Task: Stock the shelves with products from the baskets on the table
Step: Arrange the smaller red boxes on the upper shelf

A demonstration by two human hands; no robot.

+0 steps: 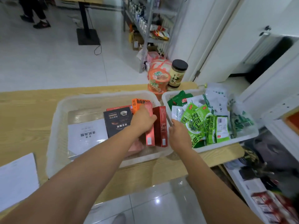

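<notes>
Two white baskets stand side by side on the wooden table. The left basket holds boxes: a black box, a white box, an orange box and two upright red boxes. My left hand grips the lighter red box from above. The dark red box stands right beside it. My right hand rests with curled fingers on the rims where both baskets meet. The right basket is full of green seaweed packets.
An instant noodle cup and a dark-lidded jar stand at the table's far edge. White papers lie at the near left. A metal shelf rack with goods stands beyond; a low white shelf sits at right. A person's legs appear far left.
</notes>
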